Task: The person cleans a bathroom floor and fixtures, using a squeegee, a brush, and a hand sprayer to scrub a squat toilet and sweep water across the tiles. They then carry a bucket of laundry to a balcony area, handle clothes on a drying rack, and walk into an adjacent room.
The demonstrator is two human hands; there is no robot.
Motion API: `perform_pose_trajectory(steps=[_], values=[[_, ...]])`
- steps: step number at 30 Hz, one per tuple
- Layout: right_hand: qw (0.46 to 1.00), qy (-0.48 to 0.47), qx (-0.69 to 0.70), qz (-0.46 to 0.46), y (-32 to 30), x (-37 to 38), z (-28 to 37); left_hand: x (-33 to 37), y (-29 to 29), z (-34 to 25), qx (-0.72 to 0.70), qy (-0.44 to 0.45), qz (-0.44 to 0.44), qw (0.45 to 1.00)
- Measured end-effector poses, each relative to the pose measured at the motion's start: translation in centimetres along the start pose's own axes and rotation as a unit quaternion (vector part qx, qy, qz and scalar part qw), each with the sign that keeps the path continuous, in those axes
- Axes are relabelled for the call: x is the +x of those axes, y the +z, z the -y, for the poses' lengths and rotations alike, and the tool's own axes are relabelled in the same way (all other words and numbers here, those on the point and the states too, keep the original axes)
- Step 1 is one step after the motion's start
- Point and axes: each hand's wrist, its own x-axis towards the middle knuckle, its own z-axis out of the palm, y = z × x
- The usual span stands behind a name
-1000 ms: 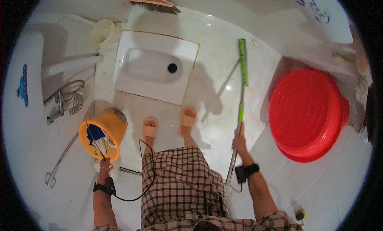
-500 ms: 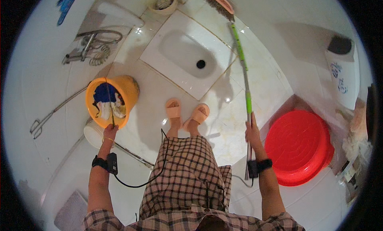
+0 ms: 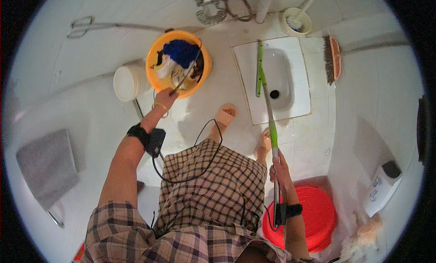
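White pail (image 3: 125, 84) at the left, round and smooth! Beside it, the yellow bucket (image 3: 208, 68), crumpled blue cloth (image 3: 181, 53) and white cloth (image 3: 167, 68) inside, its thin handle (image 3: 186, 71) wrapped by the left hand (image 3: 165, 98). Next, the long-handled tool (image 3: 273, 135): slim green head across the white squat toilet (image 3: 297, 81) in view, silver-and-green shaft gripped by the right hand (image 3: 282, 172). Farther right, 1 brush (image 3: 294, 23) in a cream pot (image 3: 300, 34), then the glossy, grooved red basin (image 3: 313, 213)!

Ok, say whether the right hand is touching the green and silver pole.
Touching: the head view shows the right hand wrapped around the pole.
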Motion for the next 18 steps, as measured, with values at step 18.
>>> perform_pose_trajectory(steps=[18], values=[[0.922,0.248,-0.259,0.146,12.0,2.7,-2.0,-38.2,25.7,11.1,-0.281,-0.306,0.152,0.897]])
